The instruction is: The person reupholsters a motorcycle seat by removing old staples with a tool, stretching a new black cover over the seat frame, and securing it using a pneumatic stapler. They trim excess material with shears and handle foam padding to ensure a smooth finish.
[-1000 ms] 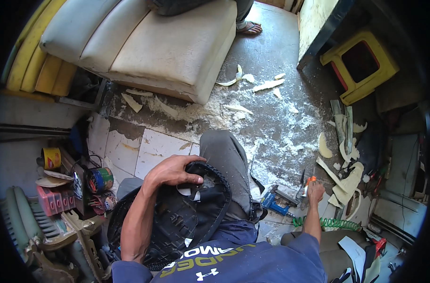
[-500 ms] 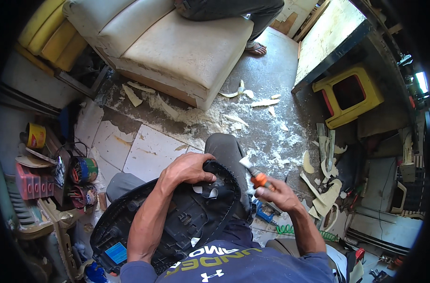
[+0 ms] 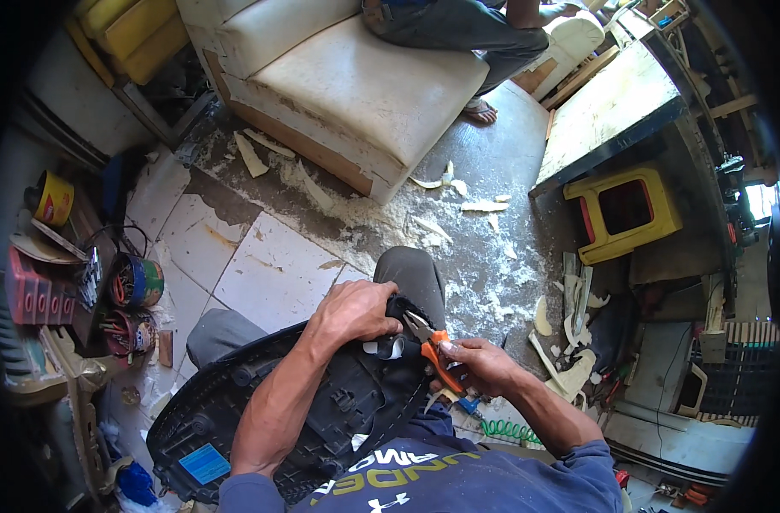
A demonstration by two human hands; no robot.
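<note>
A black plastic seat base [image 3: 338, 402] lies upside down across my lap, ribbed underside up. My left hand [image 3: 356, 309] grips its far edge, fingers curled over the rim above my knee. My right hand [image 3: 484, 363] is closed on orange-handled pliers [image 3: 432, 346], whose metal jaws point left at the seat's edge just beside my left fingers. A small white piece [image 3: 381, 346] shows at that edge under the jaws.
A worn cream cushion [image 3: 364, 85] lies ahead on the floor with another person's legs on it. Foam scraps [image 3: 458, 214] litter the concrete. A yellow stool [image 3: 625, 214] stands right, tins [image 3: 138, 282] and tool clutter left, a green coiled hose [image 3: 505, 427] beside my right arm.
My right hand came up from the floor on the right with the orange-handled pliers and brought their jaws to the seat edge. My left hand stayed on the seat. My view swung forward.
</note>
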